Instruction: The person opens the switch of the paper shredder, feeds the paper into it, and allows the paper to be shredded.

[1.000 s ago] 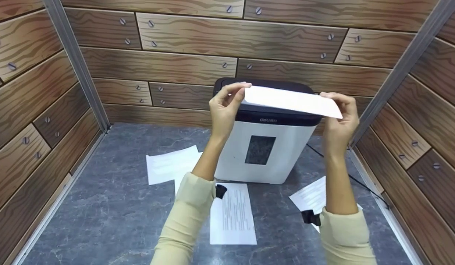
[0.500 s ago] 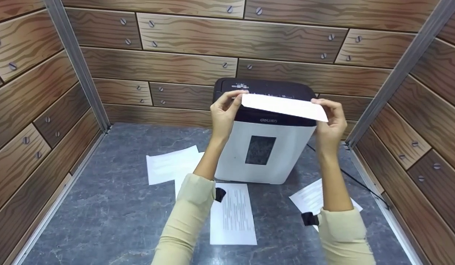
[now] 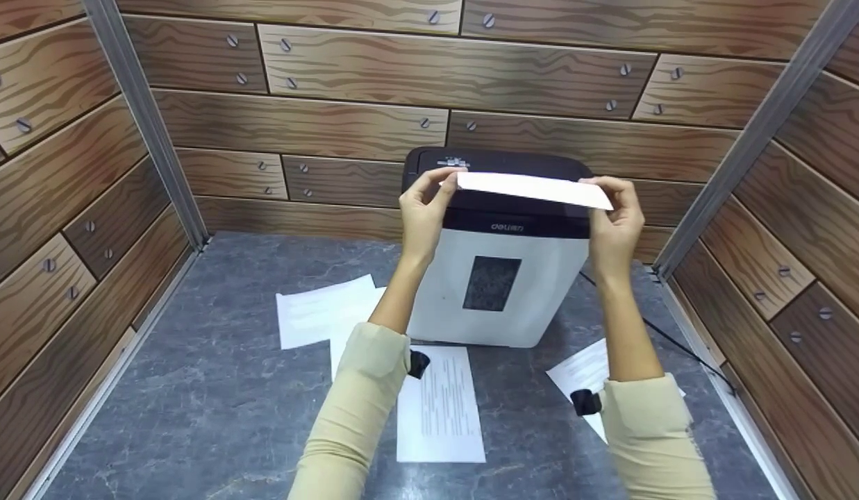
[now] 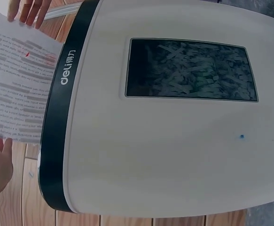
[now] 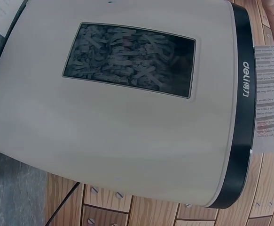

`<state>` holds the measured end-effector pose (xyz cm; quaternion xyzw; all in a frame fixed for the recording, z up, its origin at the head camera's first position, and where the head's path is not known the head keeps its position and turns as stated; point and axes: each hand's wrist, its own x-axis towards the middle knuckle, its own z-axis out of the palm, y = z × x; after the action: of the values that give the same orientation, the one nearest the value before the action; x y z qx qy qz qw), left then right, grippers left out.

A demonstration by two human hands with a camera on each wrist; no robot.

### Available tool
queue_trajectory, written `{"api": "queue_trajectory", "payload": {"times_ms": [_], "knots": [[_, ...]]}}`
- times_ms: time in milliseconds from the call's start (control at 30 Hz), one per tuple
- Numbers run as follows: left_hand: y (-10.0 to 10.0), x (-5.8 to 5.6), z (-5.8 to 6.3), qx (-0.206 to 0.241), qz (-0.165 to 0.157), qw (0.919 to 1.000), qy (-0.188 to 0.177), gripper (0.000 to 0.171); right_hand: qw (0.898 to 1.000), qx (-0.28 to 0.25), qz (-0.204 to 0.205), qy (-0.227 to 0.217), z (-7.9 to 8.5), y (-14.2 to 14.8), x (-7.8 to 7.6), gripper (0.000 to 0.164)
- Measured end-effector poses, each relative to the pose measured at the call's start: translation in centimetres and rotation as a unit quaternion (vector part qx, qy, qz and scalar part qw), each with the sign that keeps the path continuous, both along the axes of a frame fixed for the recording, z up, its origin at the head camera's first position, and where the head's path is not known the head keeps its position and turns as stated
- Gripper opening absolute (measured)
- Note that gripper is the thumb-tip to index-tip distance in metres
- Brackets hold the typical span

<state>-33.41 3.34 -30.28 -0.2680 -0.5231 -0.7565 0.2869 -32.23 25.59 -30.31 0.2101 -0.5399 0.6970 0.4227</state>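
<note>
Between my two hands a white sheet of paper [image 3: 533, 189] spans the dark top of a paper shredder [image 3: 533, 298]. My left hand [image 3: 423, 212] pinches the sheet's left end between thumb and fingers. At the opposite end, my right hand [image 3: 618, 226] grips it the same way. Both wrist views show printed lines and a red mark on the sheet [image 4: 17, 84], which stands above the shredder's black rim [image 5: 244, 108]. Whether its lower edge has entered the slot is hidden. Paper scraps show behind the shredder's window [image 4: 193, 70].
Several printed sheets lie on the grey floor: overlapping ones [image 3: 318, 316] at left, one [image 3: 443, 410] in front of the shredder, and paper [image 3: 585, 368] partly beneath my right forearm. A black cable [image 3: 686, 351] runs right. Wood-patterned walls [image 3: 353, 69] enclose the space.
My right hand has moved left, and the sheet has shifted left with it over the shredder. A narrower strip of it faces the head view now. My left hand has moved only slightly.
</note>
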Motion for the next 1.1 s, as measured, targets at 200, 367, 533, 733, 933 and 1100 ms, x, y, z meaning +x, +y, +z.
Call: {"api": "queue_trajectory", "payload": {"times_ms": [200,367,533,733,933,1100], "knots": [[0.1,0.8,0.8,-0.011,0.012,0.9999,0.005,0.015,1.000,-0.020,-0.014,-0.001,0.5,-0.2,0.1,0.009],[0.3,0.6,1.2,0.013,0.005,0.9998,0.012,0.014,0.999,0.010,-0.030,0.001,1.4,-0.5,0.5,0.009],[0.5,0.2,1.2,0.017,0.004,0.9998,0.010,0.015,0.998,0.034,-0.049,-0.007,2.2,-1.0,1.1,0.006],[0.9,-1.4,-0.1,0.006,0.008,0.9999,0.005,0.016,0.994,0.071,-0.085,-0.023,2.0,-1.1,0.8,0.008],[1.1,-2.5,-0.9,-0.034,0.037,0.9983,-0.028,0.019,0.986,0.105,-0.122,-0.046,1.2,-0.6,0.3,0.013],[1.0,-2.5,-1.2,-0.073,0.070,0.9931,-0.060,0.019,0.976,0.136,-0.153,-0.070,0.2,0.0,-0.4,0.014]]}}
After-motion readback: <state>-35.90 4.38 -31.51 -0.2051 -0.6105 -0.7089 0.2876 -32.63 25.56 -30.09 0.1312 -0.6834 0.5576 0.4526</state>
